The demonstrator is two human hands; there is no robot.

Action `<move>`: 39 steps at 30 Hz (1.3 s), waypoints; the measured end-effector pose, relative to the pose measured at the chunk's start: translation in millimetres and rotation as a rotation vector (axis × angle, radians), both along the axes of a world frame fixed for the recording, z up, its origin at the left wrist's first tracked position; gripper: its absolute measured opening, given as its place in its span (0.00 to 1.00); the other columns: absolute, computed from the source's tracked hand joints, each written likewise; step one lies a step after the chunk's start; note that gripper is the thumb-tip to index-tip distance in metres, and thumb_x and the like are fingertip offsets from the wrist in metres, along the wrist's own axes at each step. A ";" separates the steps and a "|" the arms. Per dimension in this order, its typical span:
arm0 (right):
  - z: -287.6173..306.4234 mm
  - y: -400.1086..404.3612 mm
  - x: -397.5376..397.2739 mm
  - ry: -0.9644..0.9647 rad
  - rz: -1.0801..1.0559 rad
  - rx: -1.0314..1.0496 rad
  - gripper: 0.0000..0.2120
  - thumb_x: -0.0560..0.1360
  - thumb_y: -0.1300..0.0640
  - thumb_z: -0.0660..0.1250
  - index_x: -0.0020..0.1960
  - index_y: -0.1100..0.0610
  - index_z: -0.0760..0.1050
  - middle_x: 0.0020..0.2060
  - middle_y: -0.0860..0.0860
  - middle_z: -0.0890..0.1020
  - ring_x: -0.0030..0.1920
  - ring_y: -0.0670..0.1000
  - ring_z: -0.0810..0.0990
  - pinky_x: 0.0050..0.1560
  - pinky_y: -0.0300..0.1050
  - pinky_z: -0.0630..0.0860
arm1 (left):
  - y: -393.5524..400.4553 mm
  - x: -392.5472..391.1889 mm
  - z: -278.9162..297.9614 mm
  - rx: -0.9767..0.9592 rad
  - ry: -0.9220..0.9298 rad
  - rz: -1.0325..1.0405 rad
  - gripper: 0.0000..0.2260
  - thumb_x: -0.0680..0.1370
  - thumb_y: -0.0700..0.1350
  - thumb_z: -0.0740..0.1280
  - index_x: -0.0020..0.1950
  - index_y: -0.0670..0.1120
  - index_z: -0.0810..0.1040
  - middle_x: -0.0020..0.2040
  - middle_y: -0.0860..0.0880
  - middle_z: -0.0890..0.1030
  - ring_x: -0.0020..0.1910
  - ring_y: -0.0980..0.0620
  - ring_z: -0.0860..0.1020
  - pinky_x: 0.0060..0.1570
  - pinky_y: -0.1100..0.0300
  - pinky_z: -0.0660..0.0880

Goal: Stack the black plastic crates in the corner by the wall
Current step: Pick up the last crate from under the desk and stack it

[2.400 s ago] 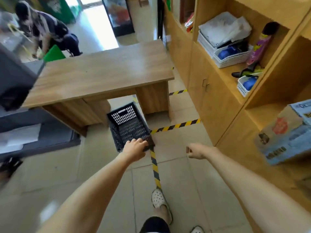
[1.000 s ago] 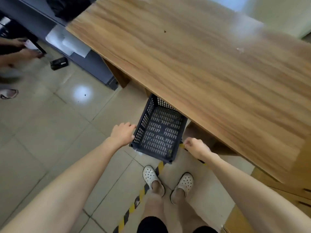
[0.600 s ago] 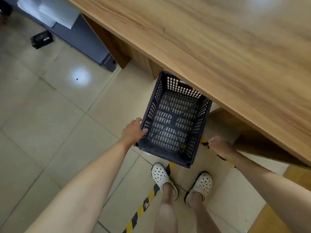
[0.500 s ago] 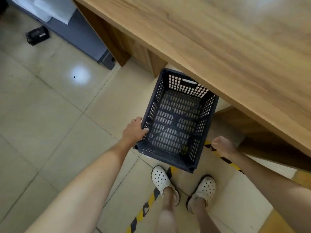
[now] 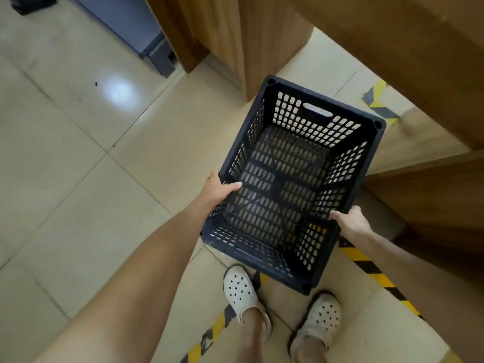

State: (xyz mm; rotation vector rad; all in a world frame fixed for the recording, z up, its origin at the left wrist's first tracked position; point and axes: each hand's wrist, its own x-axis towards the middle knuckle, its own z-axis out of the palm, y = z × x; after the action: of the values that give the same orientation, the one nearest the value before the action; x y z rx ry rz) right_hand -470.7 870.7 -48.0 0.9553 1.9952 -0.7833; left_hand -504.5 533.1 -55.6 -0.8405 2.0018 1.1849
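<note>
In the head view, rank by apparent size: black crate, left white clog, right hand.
1. Black crate, clearly largest.
2. Left white clog.
3. Right hand; close to the clog, and nearer the camera, so unsure.

The black plastic crate [image 5: 290, 184] is empty, with perforated walls and a slotted base. It sits mouth-up, slightly tilted, just in front of the wooden desk [image 5: 275, 40].

Desk [image 5: 392, 48] top cut off by frame; crate [image 5: 288, 184] underside hidden.

No readable text, label, brand or number is showing anywhere; only unlettered yellow-and-black hazard tape [image 5: 377, 274] is lying beside the crate [image 5: 293, 179].
</note>
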 end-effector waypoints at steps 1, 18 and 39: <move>1.0 -1.7 0.5 0.001 0.009 0.014 0.29 0.78 0.51 0.65 0.73 0.60 0.59 0.66 0.59 0.73 0.62 0.61 0.76 0.60 0.54 0.76 | -1.1 1.2 0.7 -0.023 0.035 0.042 0.38 0.73 0.52 0.73 0.77 0.43 0.58 0.75 0.42 0.66 0.71 0.44 0.68 0.69 0.49 0.67; 116.7 -43.5 8.7 -0.215 0.416 -0.096 0.18 0.79 0.53 0.64 0.61 0.66 0.70 0.49 0.62 0.81 0.44 0.58 0.82 0.36 0.43 0.73 | -56.5 91.1 150.5 -0.272 -0.177 0.157 0.24 0.80 0.57 0.63 0.65 0.37 0.71 0.63 0.39 0.77 0.58 0.41 0.77 0.56 0.53 0.72; 493.1 -282.0 22.3 0.075 1.286 -0.062 0.11 0.79 0.54 0.65 0.54 0.61 0.74 0.45 0.54 0.78 0.41 0.52 0.77 0.32 0.39 0.69 | -190.7 315.6 506.5 -0.857 -0.115 0.029 0.17 0.82 0.58 0.54 0.44 0.47 0.72 0.39 0.50 0.78 0.39 0.50 0.79 0.47 0.51 0.79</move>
State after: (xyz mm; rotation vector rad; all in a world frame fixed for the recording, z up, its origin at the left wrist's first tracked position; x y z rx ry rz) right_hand -448.4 588.6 445.2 -0.4683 2.0914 -0.1220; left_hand -188.9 342.4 450.8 -1.2954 2.4013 0.2247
